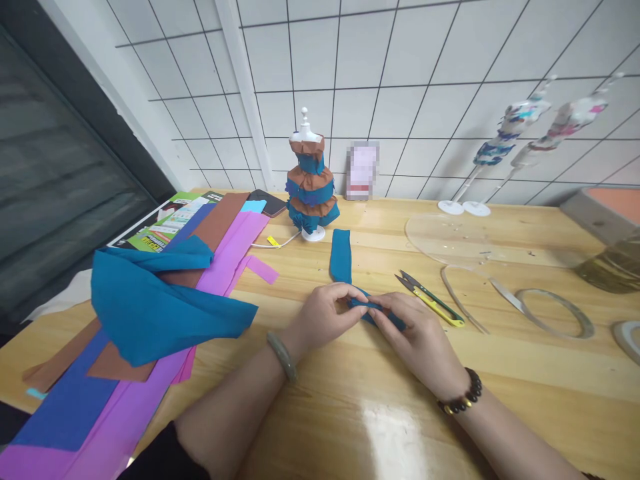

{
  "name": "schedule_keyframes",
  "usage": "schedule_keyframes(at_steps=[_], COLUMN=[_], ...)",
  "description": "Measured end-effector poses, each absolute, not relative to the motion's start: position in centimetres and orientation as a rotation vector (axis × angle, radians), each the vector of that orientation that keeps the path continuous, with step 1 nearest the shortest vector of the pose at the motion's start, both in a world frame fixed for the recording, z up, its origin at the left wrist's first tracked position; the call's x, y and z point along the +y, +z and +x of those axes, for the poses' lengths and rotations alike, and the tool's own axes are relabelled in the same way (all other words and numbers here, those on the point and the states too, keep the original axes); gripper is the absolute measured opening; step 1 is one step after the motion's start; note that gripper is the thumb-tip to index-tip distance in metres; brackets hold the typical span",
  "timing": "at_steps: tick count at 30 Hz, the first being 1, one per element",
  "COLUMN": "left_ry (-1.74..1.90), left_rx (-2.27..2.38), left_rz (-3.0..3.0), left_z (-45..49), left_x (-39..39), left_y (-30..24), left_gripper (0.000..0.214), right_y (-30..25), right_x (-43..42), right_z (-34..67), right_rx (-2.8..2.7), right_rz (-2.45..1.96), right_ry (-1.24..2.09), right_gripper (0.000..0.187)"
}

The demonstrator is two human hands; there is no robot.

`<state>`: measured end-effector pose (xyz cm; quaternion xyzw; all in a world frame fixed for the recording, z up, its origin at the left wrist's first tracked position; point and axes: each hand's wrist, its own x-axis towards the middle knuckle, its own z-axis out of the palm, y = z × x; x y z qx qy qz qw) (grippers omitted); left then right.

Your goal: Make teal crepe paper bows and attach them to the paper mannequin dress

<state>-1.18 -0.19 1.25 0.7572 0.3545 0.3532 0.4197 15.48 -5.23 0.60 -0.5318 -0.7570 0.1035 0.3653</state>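
Teal strip [341, 259] pinched by both hands [326, 315], far end beyond.

2 mannequins [519, 119] stand near the tiled wall [425, 50].

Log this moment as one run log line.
left hand: pinching teal strip | right hand: pinching same strip | snips: on table, beside right hand | dressed mannequin: upright on table

Teal strip [341, 256], far end flat on the wooden table [320, 413], nearer part bunched, angled rightward
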Motion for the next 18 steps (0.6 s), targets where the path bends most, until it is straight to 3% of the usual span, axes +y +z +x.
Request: schedule_keyframes(at_steps=[18], left_ry=[0.941], left_rx=[0.814], left_rz=[2.305], left_z=[-1.42], left_x=[0.15], left_y=[0.55], left_gripper=[0.011], right_y=[0.76], right_x=[-5.32], right_z=[15.24], right_rx=[-1.926], right_rz=[-1.401], right_ry=[0.328], right_gripper=[0.014])
